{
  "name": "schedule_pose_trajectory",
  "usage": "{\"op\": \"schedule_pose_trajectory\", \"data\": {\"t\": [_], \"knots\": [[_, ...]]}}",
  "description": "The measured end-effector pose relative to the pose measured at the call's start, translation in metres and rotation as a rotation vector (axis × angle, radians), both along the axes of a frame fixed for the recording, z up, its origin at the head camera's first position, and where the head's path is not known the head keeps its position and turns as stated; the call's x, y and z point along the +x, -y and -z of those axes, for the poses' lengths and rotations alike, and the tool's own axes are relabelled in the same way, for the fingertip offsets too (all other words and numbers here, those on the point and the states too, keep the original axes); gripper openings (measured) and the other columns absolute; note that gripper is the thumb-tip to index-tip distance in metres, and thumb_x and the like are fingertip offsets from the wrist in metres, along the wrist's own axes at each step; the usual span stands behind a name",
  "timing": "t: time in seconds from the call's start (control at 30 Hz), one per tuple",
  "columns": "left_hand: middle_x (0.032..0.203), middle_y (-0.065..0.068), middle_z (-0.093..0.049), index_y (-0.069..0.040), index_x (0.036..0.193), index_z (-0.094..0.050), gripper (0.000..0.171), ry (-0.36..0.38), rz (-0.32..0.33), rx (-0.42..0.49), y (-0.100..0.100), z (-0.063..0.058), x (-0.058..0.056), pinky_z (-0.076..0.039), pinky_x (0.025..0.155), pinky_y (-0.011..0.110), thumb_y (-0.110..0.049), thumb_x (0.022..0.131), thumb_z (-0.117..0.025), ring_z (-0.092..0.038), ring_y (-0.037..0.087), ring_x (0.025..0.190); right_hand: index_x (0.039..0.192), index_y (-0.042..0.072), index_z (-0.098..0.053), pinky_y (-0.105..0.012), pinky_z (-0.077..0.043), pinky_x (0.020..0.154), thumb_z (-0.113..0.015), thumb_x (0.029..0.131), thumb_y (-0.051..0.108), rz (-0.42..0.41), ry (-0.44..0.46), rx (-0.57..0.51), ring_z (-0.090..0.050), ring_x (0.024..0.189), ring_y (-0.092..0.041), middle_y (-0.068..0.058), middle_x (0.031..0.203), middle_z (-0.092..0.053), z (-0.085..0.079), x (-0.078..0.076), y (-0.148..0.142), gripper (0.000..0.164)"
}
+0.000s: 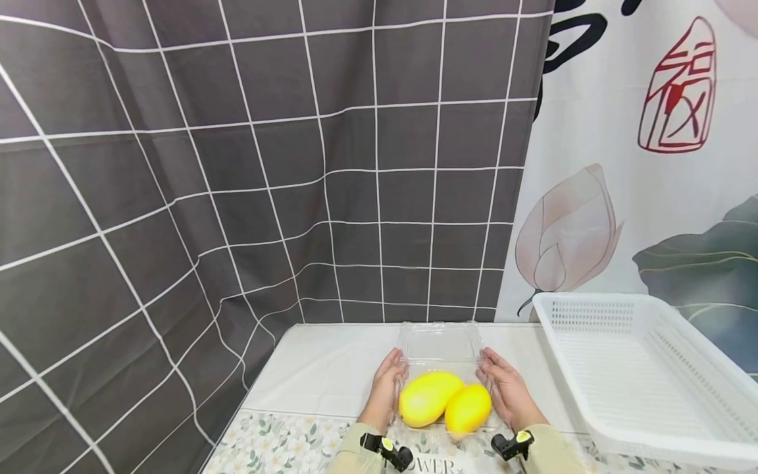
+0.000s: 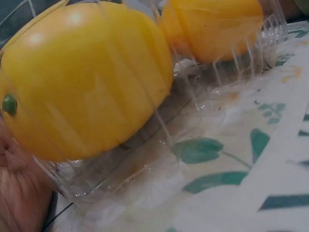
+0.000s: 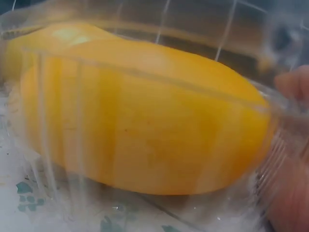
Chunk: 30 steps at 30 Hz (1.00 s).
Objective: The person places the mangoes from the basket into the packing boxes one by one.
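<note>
A clear plastic clamshell container (image 1: 441, 343) stands on the table with its lid folded up and back. Inside lie two yellow mangoes, a larger one (image 1: 428, 398) on the left and a smaller one (image 1: 469, 409) on the right, side by side. My left hand (image 1: 385, 392) holds the container's left side, and my right hand (image 1: 510, 392) holds its right side. In the left wrist view, the larger mango (image 2: 91, 82) shows a green stem nub behind the ribbed wall. The right wrist view has the smaller mango (image 3: 145, 121) up close, with part of my right hand (image 3: 292, 188) beyond it.
At the right, a large white perforated plastic basket (image 1: 657, 368) stands beside my right hand. A floral cloth (image 1: 284, 438) covers the table's near part, with a plain white area (image 1: 320, 368) behind. A dark grid-patterned curtain (image 1: 408, 197) hangs at the back and left.
</note>
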<state>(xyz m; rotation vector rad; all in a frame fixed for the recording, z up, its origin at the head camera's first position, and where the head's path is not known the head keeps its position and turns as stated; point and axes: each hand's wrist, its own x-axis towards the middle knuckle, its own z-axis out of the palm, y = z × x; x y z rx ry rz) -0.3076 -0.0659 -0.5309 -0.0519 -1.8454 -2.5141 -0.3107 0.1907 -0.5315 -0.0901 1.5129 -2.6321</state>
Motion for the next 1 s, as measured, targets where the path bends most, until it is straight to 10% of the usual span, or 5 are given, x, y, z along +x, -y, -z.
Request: {"op": "schedule_pose_trajectory", "data": {"t": [0.23, 0.47, 0.63, 1.0], "knots": [[0.162, 0.023, -0.027, 0.003, 0.157, -0.029, 0.058, -0.057, -0.033, 0.002, 0.001, 0.001, 0.002, -0.028, 0.122, 0.048, -0.003, 0.101, -0.047, -0.027, 0.04, 0.149, 0.162, 0.005, -0.008, -0.027, -0.035, 0.117, -0.044, 0.105, 0.001, 0.026, 0.056, 0.021, -0.039, 0.142, -0.009, -0.006, 0.164, -0.022, -0.004, 0.001, 0.001, 0.068], [0.163, 0.017, -0.028, -0.003, 0.158, -0.029, 0.058, -0.053, -0.019, 0.025, 0.002, 0.001, 0.003, -0.029, 0.122, 0.046, -0.015, 0.105, -0.049, -0.029, 0.037, 0.149, 0.161, 0.004, -0.011, -0.025, -0.042, 0.113, -0.05, 0.105, 0.003, 0.033, -0.017, 0.024, -0.053, 0.122, 0.005, 0.027, 0.123, -0.058, 0.0, 0.004, -0.001, 0.069], [0.163, 0.017, -0.028, -0.001, 0.158, -0.027, 0.057, -0.069, 0.008, 0.083, 0.0, 0.001, 0.001, -0.027, 0.123, 0.048, -0.022, 0.108, -0.045, -0.028, 0.037, 0.15, 0.161, 0.004, -0.012, -0.026, -0.042, 0.113, -0.049, 0.106, 0.005, 0.045, -0.046, 0.059, -0.051, 0.122, 0.008, 0.026, 0.13, -0.054, 0.001, 0.004, -0.003, 0.067], [0.162, 0.013, -0.033, -0.001, 0.158, -0.029, 0.057, -0.108, 0.034, 0.074, 0.006, -0.001, 0.006, -0.023, 0.124, 0.05, -0.029, 0.109, -0.04, -0.027, 0.033, 0.151, 0.161, 0.002, -0.01, -0.013, -0.038, 0.108, -0.048, 0.108, 0.017, 0.03, -0.15, 0.26, -0.012, 0.155, -0.025, -0.019, 0.169, -0.008, -0.008, 0.015, -0.008, 0.067]]}}
